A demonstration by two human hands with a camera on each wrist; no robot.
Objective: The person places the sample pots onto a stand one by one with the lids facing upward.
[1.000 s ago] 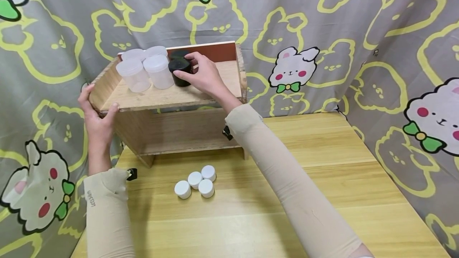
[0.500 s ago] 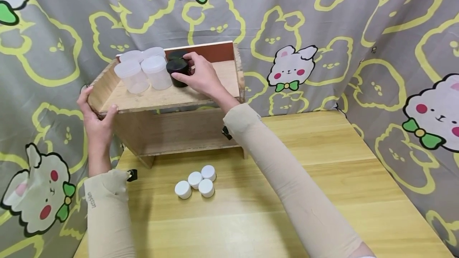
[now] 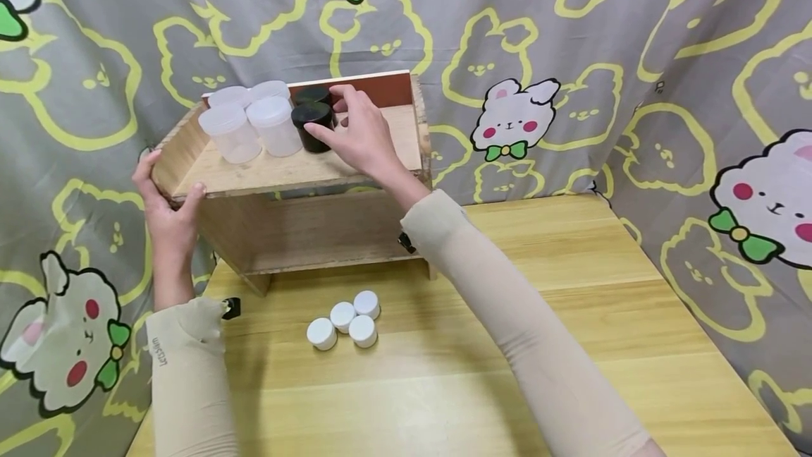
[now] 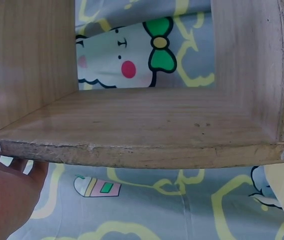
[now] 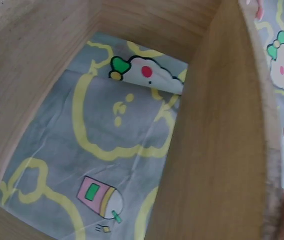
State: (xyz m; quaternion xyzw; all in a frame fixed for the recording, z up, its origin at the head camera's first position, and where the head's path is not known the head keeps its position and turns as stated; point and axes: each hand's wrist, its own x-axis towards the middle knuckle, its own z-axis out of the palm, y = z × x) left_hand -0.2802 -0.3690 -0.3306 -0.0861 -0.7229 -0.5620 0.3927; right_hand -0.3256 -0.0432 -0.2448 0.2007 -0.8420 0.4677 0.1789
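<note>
In the head view, the right hand is toward 10 o'clock, its thumb against the front black jar; whether it grips cannot be told. Its fingers spread beside the rear black jar, at the front one's 12 o'clock. Four translucent jars stand toward 9 o'clock. The left hand, at 9 o'clock, grips the wooden shelf's left corner. Four squat white cylinders sit near 7 o'clock.

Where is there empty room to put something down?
On the table, between the right sleeve and the curtain; also the visible lower board, under the top board. Its left and middle are crowded with clear jars and black jars; round white pieces crowd the table in front.
</note>
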